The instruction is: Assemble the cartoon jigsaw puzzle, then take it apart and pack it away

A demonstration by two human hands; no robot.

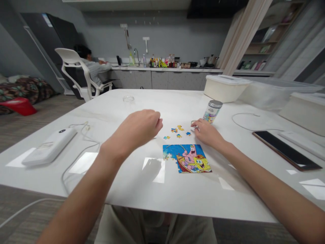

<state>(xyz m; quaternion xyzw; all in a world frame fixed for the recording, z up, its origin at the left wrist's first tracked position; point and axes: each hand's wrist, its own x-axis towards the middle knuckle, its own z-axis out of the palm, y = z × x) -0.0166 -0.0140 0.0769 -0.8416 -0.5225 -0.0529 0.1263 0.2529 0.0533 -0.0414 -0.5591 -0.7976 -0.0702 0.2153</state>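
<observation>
A partly assembled cartoon puzzle (pixel 194 158) lies on the white table (pixel 137 189), with a gap at its lower left. Several loose pieces (pixel 179 136) are scattered just behind it. My left hand (pixel 142 127) is raised over the table, left of the pieces, its fingers curled in and closed; what they hold, if anything, is hidden. My right hand (pixel 207 131) rests right of the loose pieces, fingers pinched near a small round clear item, and I cannot make out what is between them. Behind it stands a printed can (pixel 212 111) with a silver lid.
A white power bank (pixel 49 146) with cables lies at the left, a dark phone (pixel 285 149) at the right. Lidded boxes (pixel 224 88) line the back right. A clear round lid (pixel 128 99) lies farther back. A person sits in a white chair (pixel 76 73) beyond the table.
</observation>
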